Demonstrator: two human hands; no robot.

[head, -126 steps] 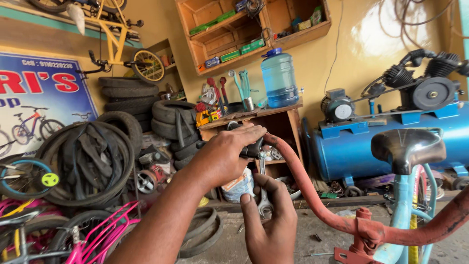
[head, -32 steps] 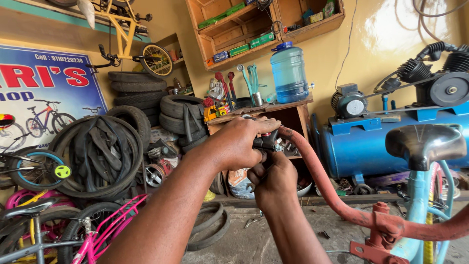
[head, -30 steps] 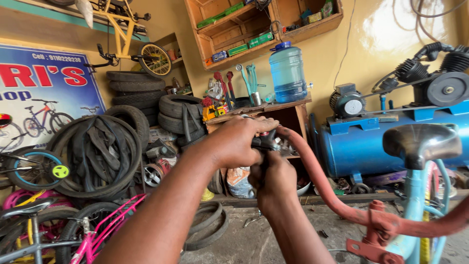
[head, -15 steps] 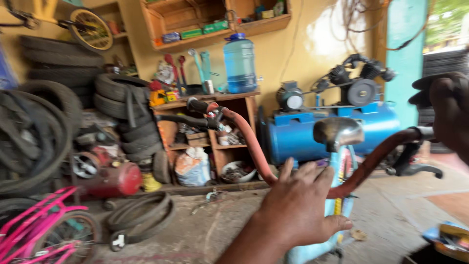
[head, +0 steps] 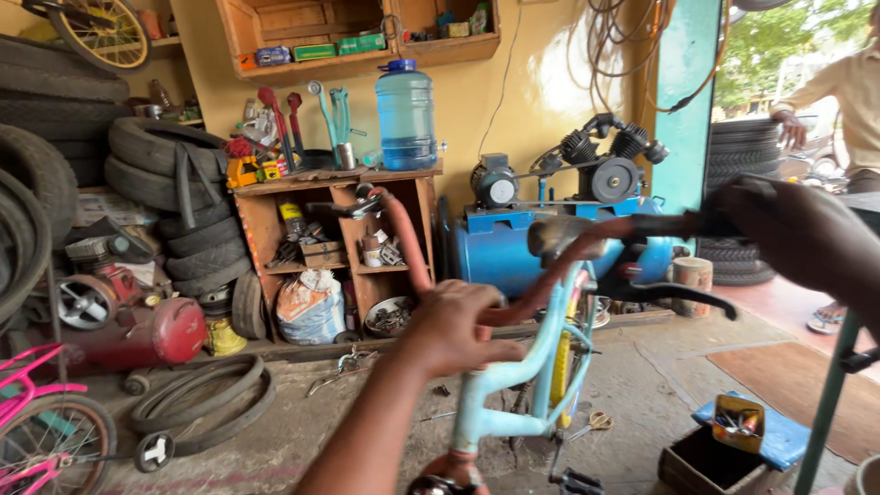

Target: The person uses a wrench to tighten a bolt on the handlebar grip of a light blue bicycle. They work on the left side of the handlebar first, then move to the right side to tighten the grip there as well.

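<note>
A curved red handlebar [head: 408, 243] tops a light blue bicycle frame [head: 541, 367] in front of me. My left hand [head: 458, 325] is curled over the middle of the bar, next to the stem. My right hand [head: 807, 243], blurred at the right edge, wraps the black grip [head: 706, 222] at the bar's right end. A black brake lever [head: 669, 291] hangs just under that grip. The bar's left end points toward the wooden shelf, with no hand on it. The grey saddle [head: 561, 234] shows behind the bar.
A blue air compressor [head: 513, 247] stands by the yellow wall, beside a wooden shelf [head: 335, 183] with tools and a water jug [head: 406, 115]. Stacked tyres [head: 165, 183], a red machine [head: 147, 335] and a pink bicycle [head: 37, 422] fill the left. A small toolbox [head: 738, 423] lies low right. Another person [head: 848, 101] stands at the doorway.
The view has swung right. My left hand left the bar's left end, opened, and now sits on the bar's middle. My right hand moved from under that end to the right grip.
</note>
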